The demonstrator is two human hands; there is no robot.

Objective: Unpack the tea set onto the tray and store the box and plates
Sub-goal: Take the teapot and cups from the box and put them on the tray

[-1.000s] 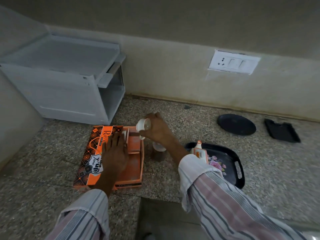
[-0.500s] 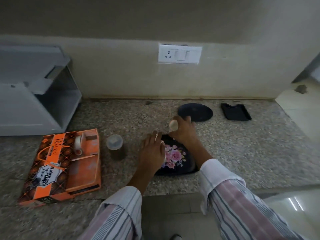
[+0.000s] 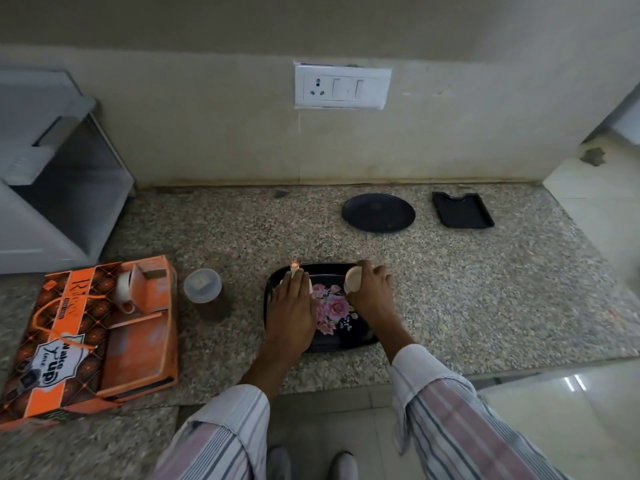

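A: Where's everything at?

B: Both hands over the black floral tray (image 3: 341, 336) on the counter (image 3: 485, 289). Right hand (image 3: 372, 296) is wrapped around a small white cup (image 3: 353, 284), tipped on its side above the tray's far right corner. Left hand (image 3: 292, 310) lies flat on the tray's left side, covering a little orange-tipped bottle (image 3: 294, 268); can't tell if it's gripping it.

A: The box?

B: Orange box (image 3: 86, 341) sits open at the left with 1 cup (image 3: 124, 294) inside. Round plate (image 3: 378, 212) and a small black tray (image 3: 462, 210) by the wall.

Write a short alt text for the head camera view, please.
Both hands are over a black floral tray on a granite counter; the right hand holds a white cup. An open orange box lies to the left.
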